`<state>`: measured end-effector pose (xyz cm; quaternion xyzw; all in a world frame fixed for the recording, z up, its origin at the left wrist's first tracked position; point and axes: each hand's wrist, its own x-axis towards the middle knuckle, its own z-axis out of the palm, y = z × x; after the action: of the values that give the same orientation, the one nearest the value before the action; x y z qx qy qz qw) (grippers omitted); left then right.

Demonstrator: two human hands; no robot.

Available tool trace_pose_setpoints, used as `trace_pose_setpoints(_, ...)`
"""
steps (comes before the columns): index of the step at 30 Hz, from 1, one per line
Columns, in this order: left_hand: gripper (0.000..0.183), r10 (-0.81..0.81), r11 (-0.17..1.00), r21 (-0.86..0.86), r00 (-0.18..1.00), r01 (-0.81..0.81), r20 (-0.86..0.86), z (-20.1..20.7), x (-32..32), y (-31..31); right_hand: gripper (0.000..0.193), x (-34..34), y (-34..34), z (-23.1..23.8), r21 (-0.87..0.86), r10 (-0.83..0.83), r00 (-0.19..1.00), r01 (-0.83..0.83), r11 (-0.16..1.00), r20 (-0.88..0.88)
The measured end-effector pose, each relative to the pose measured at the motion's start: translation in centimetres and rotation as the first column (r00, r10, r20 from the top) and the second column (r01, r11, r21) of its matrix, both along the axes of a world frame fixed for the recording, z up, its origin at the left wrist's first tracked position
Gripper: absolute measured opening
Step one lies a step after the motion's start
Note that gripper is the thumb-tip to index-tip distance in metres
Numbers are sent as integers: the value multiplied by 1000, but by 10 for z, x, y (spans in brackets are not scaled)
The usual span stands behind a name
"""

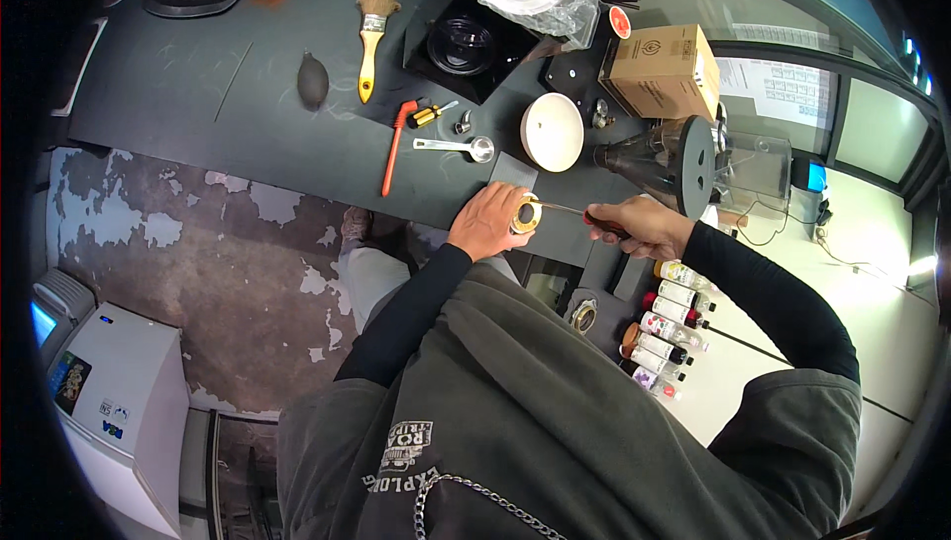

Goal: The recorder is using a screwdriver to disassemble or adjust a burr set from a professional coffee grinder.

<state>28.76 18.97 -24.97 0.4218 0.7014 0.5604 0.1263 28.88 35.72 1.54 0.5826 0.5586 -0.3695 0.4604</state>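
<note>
My left hand (485, 220) is closed round a round brass-coloured metal part (527, 215) with a dark centre, held at the near edge of the dark worktop. My right hand (646, 226) grips a screwdriver (603, 224) with a red and black handle. Its thin shaft points left and reaches the side of the metal part; the exact contact is too small to make out. Just beyond my hands stand a cream bowl (552, 133) and a measuring spoon (454, 147). A small yellow and black screwdriver (431, 114) lies beside a red-orange brush (398, 149).
A wooden-handled brush (370, 50) and a dark rubber blower (313, 81) lie farther left. At the back stand a black machine (466, 45) and a cardboard box (662, 69). A dark hopper (654, 165) lies right of the bowl. Several bottles (676, 307) line the right side.
</note>
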Motion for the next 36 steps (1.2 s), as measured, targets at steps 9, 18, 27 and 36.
trace_pose_setpoints(9, 67, -24, 997, -67, 999, 26, 27, 0, -2, 3, 40, 1, -4, -3, 23, 78, 993, -80, 997, 90)
trace_pose_setpoints(18, 68, -15, 999, -45, 1000, 16, 9, -7, 2, 6, 56, -3, -2, -12, 105, 472, 872, -485, 868, 127)
trace_pose_setpoints(27, 70, -38, 999, 16, 999, 37, 38, -9, 4, 5, 57, 4, -11, -11, 203, 855, 512, -848, 489, 79)
trace_pose_setpoints(36, 70, -13, 1000, 21, 1000, 13, 24, -16, 7, 8, 62, -29, -8, -12, 41, 629, 746, -651, 758, 220)
